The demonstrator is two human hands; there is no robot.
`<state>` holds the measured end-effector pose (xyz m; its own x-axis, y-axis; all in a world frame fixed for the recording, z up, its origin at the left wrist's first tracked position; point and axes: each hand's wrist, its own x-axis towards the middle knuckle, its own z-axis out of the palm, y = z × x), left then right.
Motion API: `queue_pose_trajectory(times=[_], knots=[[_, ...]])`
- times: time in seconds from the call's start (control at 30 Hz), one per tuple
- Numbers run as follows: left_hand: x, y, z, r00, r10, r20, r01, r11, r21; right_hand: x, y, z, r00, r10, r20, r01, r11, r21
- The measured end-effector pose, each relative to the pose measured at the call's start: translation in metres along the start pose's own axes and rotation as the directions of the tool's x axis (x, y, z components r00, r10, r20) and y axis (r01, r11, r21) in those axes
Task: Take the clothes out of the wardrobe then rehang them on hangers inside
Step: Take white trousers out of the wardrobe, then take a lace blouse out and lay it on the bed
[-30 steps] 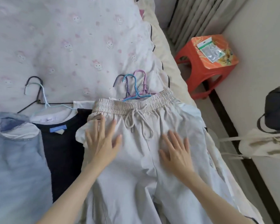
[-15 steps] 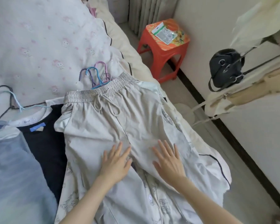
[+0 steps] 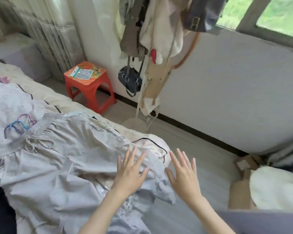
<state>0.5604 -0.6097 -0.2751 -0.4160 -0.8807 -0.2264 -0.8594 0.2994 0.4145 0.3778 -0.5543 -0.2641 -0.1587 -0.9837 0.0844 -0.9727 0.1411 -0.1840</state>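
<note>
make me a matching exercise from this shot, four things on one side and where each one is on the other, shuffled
Things:
1. trousers
2. stool
3. black bag
4. packet

Places:
A. hanging from the rack by the wall
B. on the stool top
C. spread on the bed
D. on the floor beside the bed

Pairs: 1-C, 2-D, 3-A, 4-B

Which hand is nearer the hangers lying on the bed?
Left. The left hand lies flat on the trousers, right of the hangers; the right hand is farther right, past the bed's edge.
</note>
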Motion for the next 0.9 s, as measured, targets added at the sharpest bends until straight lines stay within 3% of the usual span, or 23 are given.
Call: queue_pose_trajectory(times=[0.17,0.33,0.5,0.6,0.7,0.9], knots=[[-0.019,0.119,0.014,0.969,0.246,-0.002,-0.245,0.968,0.062,-0.079,0.087,-0.068,0.968,0.22,-0.122,-0.221,0.975,0.011],[-0.049,0.215,0.048,0.879,0.476,0.001,-0.476,0.878,0.05,-0.177,0.163,-0.112,0.883,0.43,-0.185,-0.434,0.901,0.025],[-0.086,0.311,0.093,0.714,0.7,0.01,-0.697,0.71,0.097,-0.283,0.22,-0.139,0.746,0.633,-0.209,-0.627,0.772,0.102],[-0.114,0.366,0.125,0.586,0.806,0.079,-0.809,0.577,0.116,-0.339,0.244,-0.154,0.618,0.75,-0.235,-0.745,0.654,0.13],[-0.138,0.421,0.151,0.434,0.886,0.162,-0.9,0.417,0.129,-0.39,0.266,-0.171,0.507,0.82,-0.267,-0.827,0.55,0.119],[-0.163,0.533,0.179,0.178,0.969,0.173,-0.984,0.177,0.018,-0.461,0.318,-0.214,0.25,0.872,-0.42,-0.917,0.353,0.187]])
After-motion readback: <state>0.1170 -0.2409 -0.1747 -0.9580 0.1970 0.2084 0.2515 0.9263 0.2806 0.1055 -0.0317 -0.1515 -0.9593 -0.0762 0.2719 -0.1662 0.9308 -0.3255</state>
